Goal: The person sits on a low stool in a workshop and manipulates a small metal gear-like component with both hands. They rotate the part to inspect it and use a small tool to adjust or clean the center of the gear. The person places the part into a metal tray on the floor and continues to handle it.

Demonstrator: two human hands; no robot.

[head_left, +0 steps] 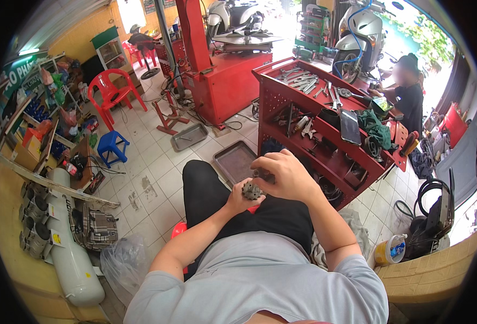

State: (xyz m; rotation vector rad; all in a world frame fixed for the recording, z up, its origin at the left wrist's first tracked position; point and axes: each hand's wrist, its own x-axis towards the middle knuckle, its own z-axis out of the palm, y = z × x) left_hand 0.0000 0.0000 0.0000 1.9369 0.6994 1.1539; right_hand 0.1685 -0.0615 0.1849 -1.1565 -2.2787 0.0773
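A small toothed metal part (pixel 251 190), like a gear, rests in my left hand (pixel 239 200), whose fingers are closed round it in front of my lap. My right hand (pixel 286 175) is curled just above and to the right of it, fingertips pinched at what looks like a small metal piece (pixel 257 174) on top of the gear; the fingers partly hide it. Past my knees, a rectangular metal tray (pixel 222 161) lies on the tiled floor.
A red tool trolley (pixel 271 102) with spanners stands ahead right; a co-worker (pixel 411 102) sits behind it by a scooter (pixel 357 35). A red lift (pixel 217 97), red chair (pixel 117 86) and blue stool (pixel 111 143) are farther off. A grey tank (pixel 71 259) lies left.
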